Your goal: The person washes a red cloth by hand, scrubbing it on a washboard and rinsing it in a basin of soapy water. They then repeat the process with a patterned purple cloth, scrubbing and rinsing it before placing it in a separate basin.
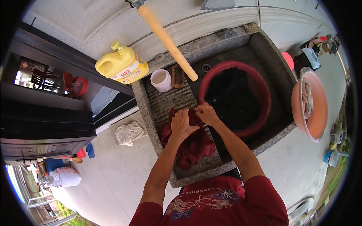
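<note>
Stone sink (150,116): the largest thing here, set askew in view, with a ridged slab (171,100) on its left and a deeper bay on its right.
Red basin (267,103): sits in the deep bay, dark inside; whether that is water alone or cloth in water, I cannot tell.
Peach basin (318,105): outside the sink to the right, some light cloth inside it.
Dark red cloth (196,148): bunched on the slab, its near folds toward the front rim. It should handle soft and limp, probably heavy and slippery if soaked; not fragile. Best held by a thick fold in each hand, since a thin edge could slide away.
Yellow jug (122,66): a pump bottle with a moulded handle, at the sink's far-left corner.
Pale yellow tube (167,39): slants down over the sink from a metal fitting.
Left hand (184,124): laid over the cloth, fingers together and thumb spread.
Right hand (206,113): just beside the left, apart from it, fingers curled at the cloth's upper right edge; whether they pinch fabric is hidden.
White tub (161,81): upright on the slab's far end.
Brown block (177,77): brush-like, just beside the tub.
</note>
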`<action>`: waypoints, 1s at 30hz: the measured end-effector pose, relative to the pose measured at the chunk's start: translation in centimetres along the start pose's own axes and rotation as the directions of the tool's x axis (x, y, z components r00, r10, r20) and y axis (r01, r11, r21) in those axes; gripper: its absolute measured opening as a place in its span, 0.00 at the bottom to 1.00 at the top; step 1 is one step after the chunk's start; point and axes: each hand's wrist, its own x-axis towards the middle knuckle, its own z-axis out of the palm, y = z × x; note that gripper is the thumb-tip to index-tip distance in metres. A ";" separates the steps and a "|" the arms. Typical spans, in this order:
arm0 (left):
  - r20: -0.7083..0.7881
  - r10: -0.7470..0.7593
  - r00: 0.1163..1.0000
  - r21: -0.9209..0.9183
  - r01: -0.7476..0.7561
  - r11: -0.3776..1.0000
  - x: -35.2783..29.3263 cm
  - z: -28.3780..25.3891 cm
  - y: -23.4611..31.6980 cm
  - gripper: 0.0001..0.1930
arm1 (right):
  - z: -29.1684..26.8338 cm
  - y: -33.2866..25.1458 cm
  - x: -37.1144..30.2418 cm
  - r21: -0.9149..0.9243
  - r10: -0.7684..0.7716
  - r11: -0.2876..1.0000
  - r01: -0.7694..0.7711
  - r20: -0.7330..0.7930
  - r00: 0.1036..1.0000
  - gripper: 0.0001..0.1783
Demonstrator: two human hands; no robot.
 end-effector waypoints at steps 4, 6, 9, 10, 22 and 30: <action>0.103 -0.112 0.988 -0.341 0.141 0.929 -0.9 -1.9 -1.3 0.18 | -1.8 -0.7 -0.9 0.047 -0.019 0.999 0.023 -0.068 0.997 0.23; 0.035 -0.160 0.987 -0.718 0.136 0.683 -1.4 -3.9 -1.5 0.09 | -2.0 -1.6 -0.9 0.065 -0.089 0.993 0.096 -0.097 0.991 0.23; -0.036 -0.233 0.972 -0.998 -0.025 0.051 -2.3 -6.0 -2.6 0.09 | -1.6 -3.0 -0.8 0.102 -0.252 0.961 0.259 -0.077 0.965 0.24; -0.016 -0.274 0.962 -0.996 -0.039 -0.079 -2.5 -6.9 -2.5 0.11 | -0.6 -3.1 -0.6 0.103 -0.281 0.952 0.288 -0.072 0.957 0.25; 0.071 -0.289 0.955 -0.775 -0.129 -0.618 -4.3 -1.2 -4.9 0.33 | -2.5 -17.5 -7.4 0.387 -0.399 0.740 0.550 -0.406 0.822 0.11; 0.385 -0.541 0.748 -0.846 0.052 -0.531 -2.0 -0.4 1.4 0.18 | -1.2 -12.4 0.8 0.177 -0.048 0.972 0.157 -0.504 0.862 0.15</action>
